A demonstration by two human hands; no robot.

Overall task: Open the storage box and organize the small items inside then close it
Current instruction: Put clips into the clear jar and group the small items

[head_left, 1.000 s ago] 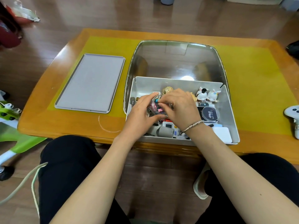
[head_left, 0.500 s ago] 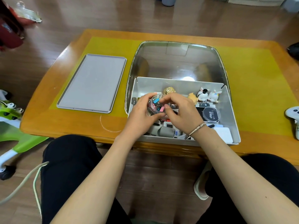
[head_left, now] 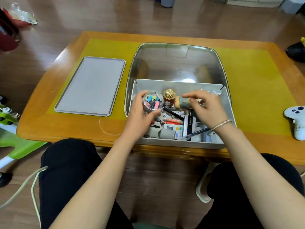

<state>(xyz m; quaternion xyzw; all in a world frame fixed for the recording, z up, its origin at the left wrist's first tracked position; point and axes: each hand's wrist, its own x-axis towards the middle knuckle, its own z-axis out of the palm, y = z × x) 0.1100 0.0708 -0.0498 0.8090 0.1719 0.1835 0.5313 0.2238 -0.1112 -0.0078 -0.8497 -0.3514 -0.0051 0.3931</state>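
The grey storage box [head_left: 228,104] stands open at the table's near edge, its clear lid [head_left: 178,61] tipped back behind it. My left hand [head_left: 140,116] grips a small clear round tub of coloured binder clips [head_left: 152,100] over the box's left side. Over the middle of the box hovers my right hand [head_left: 206,108], fingers loosely curved and holding nothing, just right of a small figure [head_left: 181,102] and a gold-capped bottle [head_left: 168,96]. Pens, a white timer [head_left: 173,128] and other small items fill the box floor.
A flat grey tray [head_left: 92,85] lies on the yellow mat [head_left: 255,90] left of the box. A white game controller [head_left: 296,119] sits at the table's right edge. My knees are under the near edge; a green chair [head_left: 14,142] stands at left.
My left hand has lifted the clip tub up and to the left. My right hand let go of it and moved right, uncovering the bottle and the figure.
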